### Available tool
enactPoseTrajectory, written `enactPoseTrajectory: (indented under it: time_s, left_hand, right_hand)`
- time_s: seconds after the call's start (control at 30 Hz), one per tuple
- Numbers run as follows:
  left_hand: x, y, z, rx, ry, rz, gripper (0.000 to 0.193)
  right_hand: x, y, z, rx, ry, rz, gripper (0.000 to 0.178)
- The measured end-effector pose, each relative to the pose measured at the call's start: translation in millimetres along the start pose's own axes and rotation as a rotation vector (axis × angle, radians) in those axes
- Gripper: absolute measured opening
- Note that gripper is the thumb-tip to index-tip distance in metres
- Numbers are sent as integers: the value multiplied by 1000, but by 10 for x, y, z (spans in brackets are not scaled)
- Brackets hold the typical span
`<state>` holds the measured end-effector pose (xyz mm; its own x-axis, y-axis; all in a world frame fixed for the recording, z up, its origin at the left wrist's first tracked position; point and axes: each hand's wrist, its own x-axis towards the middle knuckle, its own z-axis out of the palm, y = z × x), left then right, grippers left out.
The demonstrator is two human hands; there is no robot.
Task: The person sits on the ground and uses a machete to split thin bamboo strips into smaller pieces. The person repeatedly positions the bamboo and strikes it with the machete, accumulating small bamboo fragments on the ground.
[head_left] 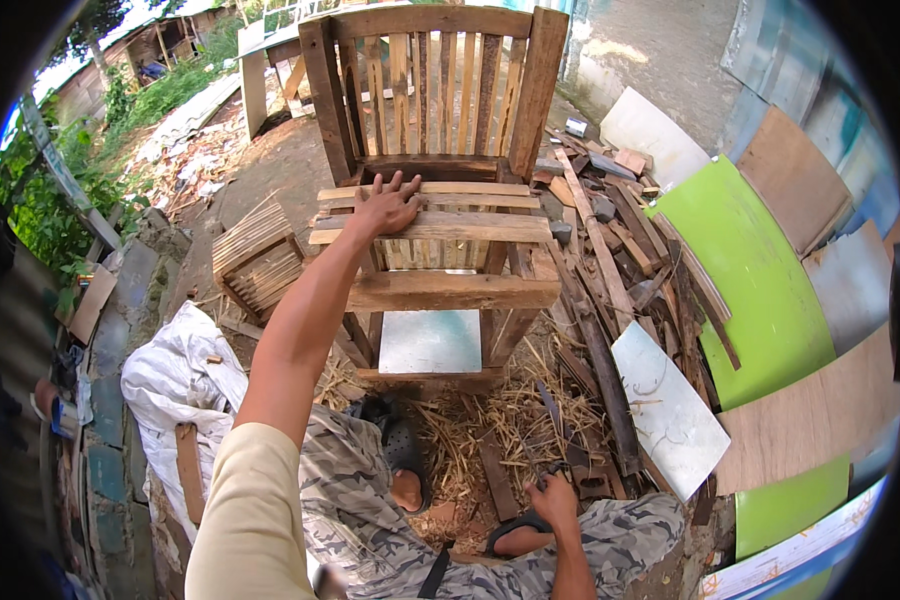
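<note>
In front of me stands a wooden chair [425,290] with a slatted back [430,95]. Two slats [460,229] lie side by side across its seat frame, with gaps showing around them. My left hand [388,205] rests on these slats with its fingers spread, pressing from above and gripping nothing. Low by my right knee, my right hand [553,500] has its fingers curled around something small and dark that I cannot make out. Beneath that hand lie wood shavings and straw-like strips [470,440].
A smaller slatted wooden piece [260,255] leans left of the chair. A white sack [185,370] lies at my left. Scrap wood [630,235] piles up on the right, beside a white sheet [665,405] and a lime-green panel [745,280]. A low block wall [120,440] edges the left.
</note>
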<state>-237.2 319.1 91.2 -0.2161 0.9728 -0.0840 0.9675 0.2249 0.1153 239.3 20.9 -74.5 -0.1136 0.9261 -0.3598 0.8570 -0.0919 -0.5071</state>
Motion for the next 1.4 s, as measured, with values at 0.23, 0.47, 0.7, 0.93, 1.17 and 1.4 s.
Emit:
enactPoseTrajectory:
  time_s: [0.23,0.47,0.7,0.93,1.17,1.4]
  left_hand:
    - [-43,340,-27,4,-58,-169,59]
    - [-60,254,45,-161,86,-45,62]
    - [-538,301,100,1,394,694,41]
    - [-673,195,3,236,470,557,31]
    - [-1296,764,-526,99,313,597,36]
    - [-2366,1524,-86,-892,-276,463,34]
  right_hand:
    - [-28,74,36,-13,-58,35,48]
    - [-102,60,-10,-45,-23,37,48]
    - [-176,-51,-124,-60,-90,20,45]
    - [-183,-268,-90,-28,-81,-70,44]
    - [-213,-270,-186,59,-62,27,45]
    - [-130,240,-283,469,286,89,38]
